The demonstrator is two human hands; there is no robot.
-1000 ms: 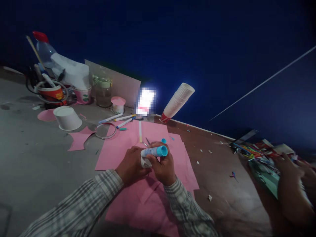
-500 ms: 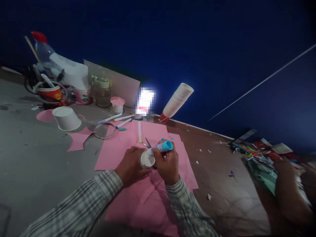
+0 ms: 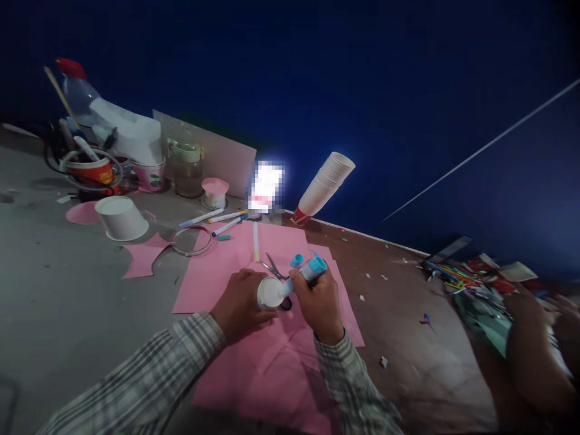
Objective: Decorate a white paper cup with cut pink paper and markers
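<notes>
My left hand [image 3: 239, 302] is closed around a small white paper cup [image 3: 270, 293], its round white end facing up. A blue-and-white glue stick [image 3: 304, 275] sits in the grip of my right hand [image 3: 321, 301]. Its lower tip is at the right edge of the cup's round end; whether it touches I cannot tell. Just beyond my right hand lies the blue glue cap [image 3: 297, 260]. Scissors [image 3: 274, 266] lie partly hidden between the cup and my right hand, on pink paper sheets [image 3: 226, 272].
A leaning stack of white cups [image 3: 324, 187] stands at the back. Several markers [image 3: 229, 226], a ring [image 3: 191, 240], an upturned white tub [image 3: 121, 217] and a glass jar [image 3: 187, 169] are at left. Another person's arm [image 3: 532, 338] reaches over craft scraps [image 3: 483, 320] at right.
My right hand has moved right with the glue stick, from over the cup's top to its right edge. More of the scissors and the blue cap now show. My left hand stays put.
</notes>
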